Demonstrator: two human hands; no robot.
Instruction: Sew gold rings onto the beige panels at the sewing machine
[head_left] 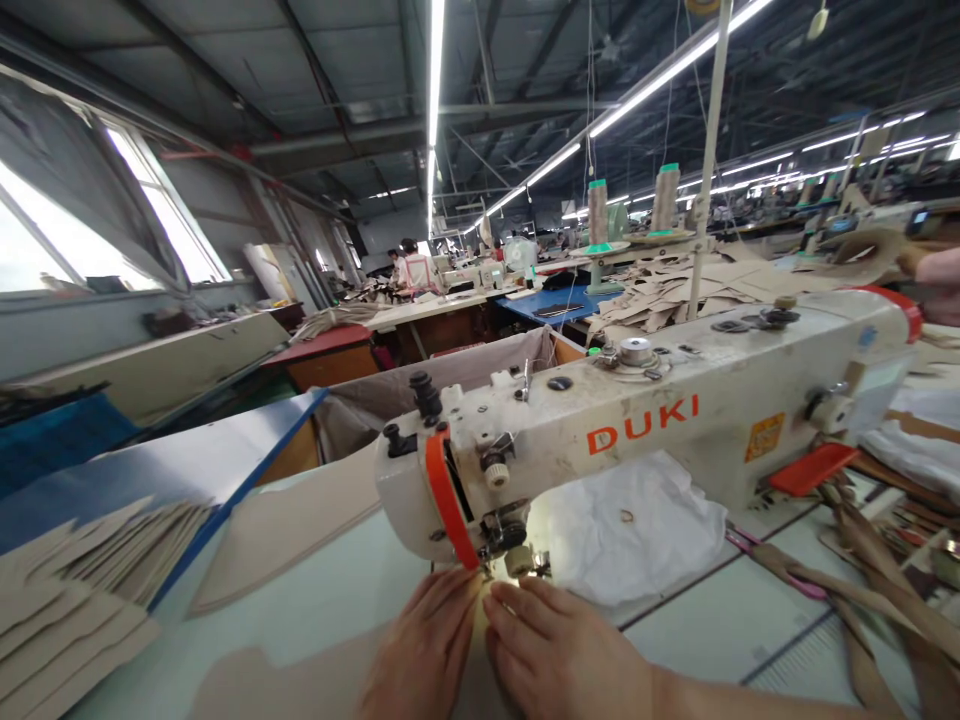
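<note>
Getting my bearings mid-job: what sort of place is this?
Most likely a sewing factory or workshop: a sewing machine marked DUKI stands in front, thread cones rise behind it, and flat beige pieces lie stacked at the left.

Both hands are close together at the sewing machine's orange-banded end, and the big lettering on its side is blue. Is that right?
Not quite: the lettering is orange-red, not blue, as the head view shows. The rest stands: the left hand and right hand are close together at the orange-banded end of the sewing machine.
</note>
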